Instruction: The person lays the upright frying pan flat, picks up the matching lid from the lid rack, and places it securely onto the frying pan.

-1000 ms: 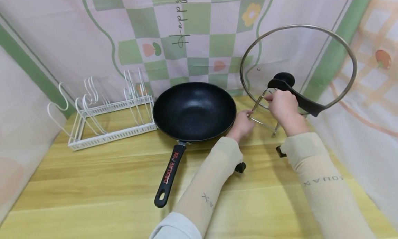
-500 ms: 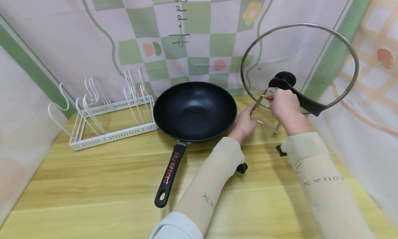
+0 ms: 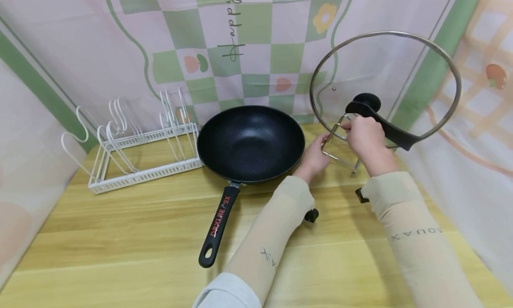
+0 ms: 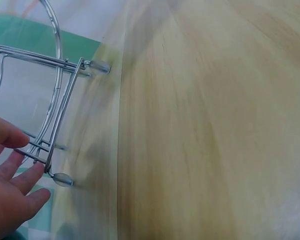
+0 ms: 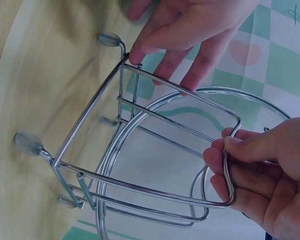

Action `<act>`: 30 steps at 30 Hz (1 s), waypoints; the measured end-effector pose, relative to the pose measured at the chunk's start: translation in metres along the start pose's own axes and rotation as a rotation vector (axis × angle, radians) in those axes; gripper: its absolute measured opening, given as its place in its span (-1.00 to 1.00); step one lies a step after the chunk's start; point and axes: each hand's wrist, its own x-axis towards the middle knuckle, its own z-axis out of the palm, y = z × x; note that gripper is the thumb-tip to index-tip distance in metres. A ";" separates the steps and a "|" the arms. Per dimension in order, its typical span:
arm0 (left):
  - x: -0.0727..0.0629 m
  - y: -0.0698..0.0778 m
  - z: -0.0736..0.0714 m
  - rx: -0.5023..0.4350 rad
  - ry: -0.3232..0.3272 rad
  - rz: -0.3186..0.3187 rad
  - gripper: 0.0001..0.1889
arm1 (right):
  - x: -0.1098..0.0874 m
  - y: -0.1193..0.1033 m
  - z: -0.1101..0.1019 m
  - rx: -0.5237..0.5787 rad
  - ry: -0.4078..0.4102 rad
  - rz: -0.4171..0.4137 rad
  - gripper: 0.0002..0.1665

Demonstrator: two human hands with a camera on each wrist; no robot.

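Observation:
In the head view my right hand (image 3: 366, 141) pinches the top bend of a small silver wire rack (image 5: 140, 189) between thumb and fingers. Lower on the same rack, my left hand (image 3: 314, 158) holds a side wire, thumb on one side and fingers on the other, as the right wrist view shows. A large round glass pot lid (image 3: 396, 67) stands upright in the rack, tilted back. It has a metal rim, a black knob (image 3: 368, 101) and a black edge piece (image 3: 402, 137). My right hand hides part of the rack and lid in the head view.
Left of my hands lies a black wok (image 3: 251, 143), its handle (image 3: 219, 225) pointing towards me. A white rack with wire hoops (image 3: 148, 178) stands against the wok's left side. Patterned curtains (image 3: 256, 54) enclose the wooden table (image 3: 120, 245) at the back and sides.
My left hand has shifted slightly right and away from me along the rack's wire. The lid, the wok and my right hand stay nearly still.

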 end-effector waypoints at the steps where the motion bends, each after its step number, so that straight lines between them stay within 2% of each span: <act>1: 0.000 0.000 0.000 0.002 0.001 -0.002 -0.19 | 0.000 0.000 0.000 0.000 0.002 0.000 -0.64; 9: -0.003 0.001 -0.001 -0.011 0.011 -0.008 -0.23 | -0.004 -0.001 0.000 -0.010 0.034 -0.022 -0.69; 14: -0.005 0.001 -0.001 0.002 0.007 -0.014 -0.23 | -0.007 -0.001 0.002 -0.001 0.024 -0.027 -0.68; 18: -0.006 -0.002 0.000 0.003 0.004 -0.016 -0.25 | -0.011 0.001 0.003 -0.003 0.010 -0.055 -0.60; 22: -0.007 -0.003 0.000 -0.014 0.000 -0.013 -0.24 | -0.018 0.003 0.002 0.010 0.009 -0.092 -0.39; 24: -0.007 -0.003 0.000 -0.020 0.000 -0.007 -0.22 | -0.023 0.004 0.000 0.015 -0.003 -0.084 -0.32; 26: -0.008 -0.003 -0.001 -0.025 0.000 -0.001 -0.20 | -0.027 0.005 -0.001 -0.001 -0.013 -0.075 -0.28; 30: -0.007 -0.005 -0.001 -0.033 -0.008 0.009 -0.17 | -0.036 0.009 -0.002 -0.056 0.004 -0.084 -0.35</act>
